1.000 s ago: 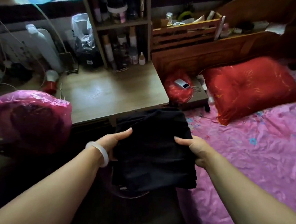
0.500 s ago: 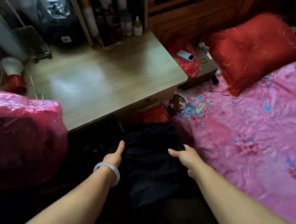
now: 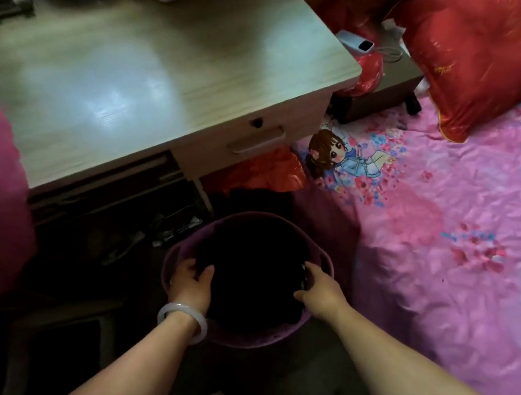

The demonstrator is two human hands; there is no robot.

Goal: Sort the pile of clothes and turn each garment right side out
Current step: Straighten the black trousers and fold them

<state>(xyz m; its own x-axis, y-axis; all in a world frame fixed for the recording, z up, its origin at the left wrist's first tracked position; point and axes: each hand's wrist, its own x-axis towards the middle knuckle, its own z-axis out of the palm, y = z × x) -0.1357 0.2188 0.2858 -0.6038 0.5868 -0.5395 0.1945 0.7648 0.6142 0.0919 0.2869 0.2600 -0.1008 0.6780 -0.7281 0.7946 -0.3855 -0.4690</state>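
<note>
left hand [image 3: 191, 283]: fingers grip black garment [image 3: 256, 260]; right hand [image 3: 322, 288]: likewise | garment in purple basket [image 3: 255, 340]

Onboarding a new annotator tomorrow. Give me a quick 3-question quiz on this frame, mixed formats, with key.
1. True or false: the purple basket stands on the bed.
2. Multiple choice: the white bangle is on A) the left wrist, B) the right wrist, C) neither wrist.
3. Short answer: what lies in the basket between the left hand and the right hand?
Key: 1 false, it stands on the floor beside the bed. 2 A. 3 a dark garment.
</note>
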